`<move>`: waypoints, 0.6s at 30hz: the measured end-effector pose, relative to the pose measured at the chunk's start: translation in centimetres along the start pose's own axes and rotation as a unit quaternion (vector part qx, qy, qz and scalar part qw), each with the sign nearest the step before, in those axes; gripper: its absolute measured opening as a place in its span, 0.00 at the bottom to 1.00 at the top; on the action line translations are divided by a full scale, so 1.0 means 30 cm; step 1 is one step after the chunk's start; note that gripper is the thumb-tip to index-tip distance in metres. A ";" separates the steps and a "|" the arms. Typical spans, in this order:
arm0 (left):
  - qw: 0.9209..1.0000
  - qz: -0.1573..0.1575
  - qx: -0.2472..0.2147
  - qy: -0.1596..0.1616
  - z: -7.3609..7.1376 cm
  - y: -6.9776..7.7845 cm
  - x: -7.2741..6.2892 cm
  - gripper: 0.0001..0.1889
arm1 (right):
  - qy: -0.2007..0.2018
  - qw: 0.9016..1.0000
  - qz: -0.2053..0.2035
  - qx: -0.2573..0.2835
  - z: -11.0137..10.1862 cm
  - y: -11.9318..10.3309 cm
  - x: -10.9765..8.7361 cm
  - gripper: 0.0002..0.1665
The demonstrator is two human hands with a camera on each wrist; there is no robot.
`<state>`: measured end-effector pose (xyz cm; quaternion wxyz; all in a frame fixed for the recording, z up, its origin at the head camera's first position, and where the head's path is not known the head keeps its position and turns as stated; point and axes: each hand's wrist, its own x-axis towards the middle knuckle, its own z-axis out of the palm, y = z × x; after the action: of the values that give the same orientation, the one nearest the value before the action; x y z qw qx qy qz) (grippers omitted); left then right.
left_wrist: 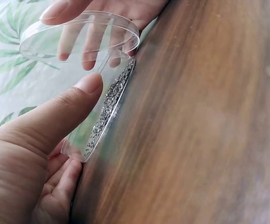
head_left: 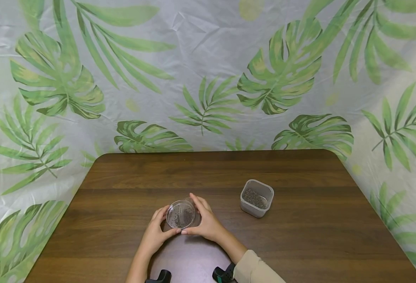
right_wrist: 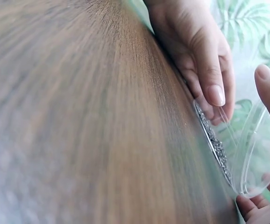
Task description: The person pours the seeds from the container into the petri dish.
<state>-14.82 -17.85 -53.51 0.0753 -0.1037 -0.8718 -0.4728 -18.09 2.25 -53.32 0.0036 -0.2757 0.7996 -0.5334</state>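
A clear round petri dish (left_wrist: 74, 142) sits on the brown table, with small dark granules (left_wrist: 108, 106) spread over its bottom. My left hand (head_left: 153, 234) grips the dish from the left, its thumb near the upper edge and fingers low at the side. A clear round lid (left_wrist: 36, 43) is tilted over the dish's right side, apart from it at the left. From the right, my right hand (head_left: 208, 224) holds this lid between thumb and fingers. In the head view, lid and dish overlap, and both thumbs come close together at the near side.
A translucent square plastic tub (head_left: 243, 201) with more dark granules stands on the wooden table (head_left: 300, 236), right of the hands. Behind the table hangs a leaf-printed cloth (head_left: 208, 70). Dark wrist devices (head_left: 161, 276) show at the near edge.
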 end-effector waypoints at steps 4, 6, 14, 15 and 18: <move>1.000 -0.001 0.001 -0.002 -0.001 0.000 0.000 0.44 | 0.004 1.000 0.007 -0.019 -0.001 -0.004 0.002 0.64; 1.000 -0.002 0.002 -0.003 -0.001 0.000 0.000 0.44 | 0.005 1.000 0.009 -0.024 -0.001 -0.006 0.004 0.63; 1.000 -0.002 0.001 -0.002 -0.001 -0.001 0.001 0.44 | 0.009 0.999 0.025 -0.027 0.000 -0.009 0.007 0.63; 1.000 -0.002 0.001 -0.001 -0.002 -0.002 0.001 0.44 | 0.010 0.999 0.026 -0.026 0.000 -0.009 0.008 0.63; 1.000 0.000 -0.002 0.000 -0.002 -0.002 0.000 0.44 | 0.014 0.999 0.016 -0.028 0.003 -0.008 0.011 0.63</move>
<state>-14.84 -17.94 -53.53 0.0751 -0.1039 -0.8709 -0.4744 -18.23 1.97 -53.06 -0.0065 -0.2557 0.8187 -0.5141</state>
